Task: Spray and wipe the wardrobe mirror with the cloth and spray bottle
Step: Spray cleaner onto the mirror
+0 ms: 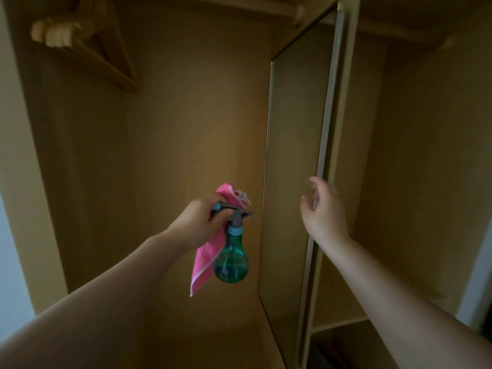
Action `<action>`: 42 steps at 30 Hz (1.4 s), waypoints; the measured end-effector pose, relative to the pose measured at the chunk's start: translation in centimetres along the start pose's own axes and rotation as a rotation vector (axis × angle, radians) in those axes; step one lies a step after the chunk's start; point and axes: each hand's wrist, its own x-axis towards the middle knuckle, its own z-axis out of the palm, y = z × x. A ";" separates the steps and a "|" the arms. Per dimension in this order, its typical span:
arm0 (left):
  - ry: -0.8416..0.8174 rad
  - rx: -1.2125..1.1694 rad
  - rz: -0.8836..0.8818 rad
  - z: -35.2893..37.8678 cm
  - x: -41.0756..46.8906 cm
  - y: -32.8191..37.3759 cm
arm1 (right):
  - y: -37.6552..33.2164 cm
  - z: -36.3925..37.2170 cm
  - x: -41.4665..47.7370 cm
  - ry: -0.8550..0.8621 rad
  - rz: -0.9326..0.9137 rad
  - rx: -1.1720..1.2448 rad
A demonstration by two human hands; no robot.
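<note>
My left hand (198, 222) grips the trigger head of a teal spray bottle (231, 262) with liquid in it. The same hand pinches a pink cloth (205, 259), which hangs down behind the bottle. To the right stands the tall wardrobe mirror (292, 161), seen at a steep angle on a panel inside the wooden wardrobe. The bottle's nozzle points toward it. My right hand (323, 209) is raised with fingers apart, holding nothing, close to the mirror's pale right edge (326, 129).
Wooden hangers (87, 46) hang at the upper left inside the wardrobe. The back wall (197, 115) is bare wood. A second compartment (415, 169) opens to the right of the mirror panel, with a low shelf (343, 322) at its bottom.
</note>
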 end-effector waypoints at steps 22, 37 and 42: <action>0.096 0.133 -0.171 3.1 0.0 5.2 | 6.6 -1.0 5.1 -0.361 0.123 0.065; 0.113 0.091 -0.135 2.8 -4.3 10.3 | 5.5 -7.6 -0.3 -0.351 0.080 -0.016; 0.091 0.071 -0.107 1.1 -6.1 11.2 | 4.0 -9.4 -1.8 -0.310 0.092 -0.073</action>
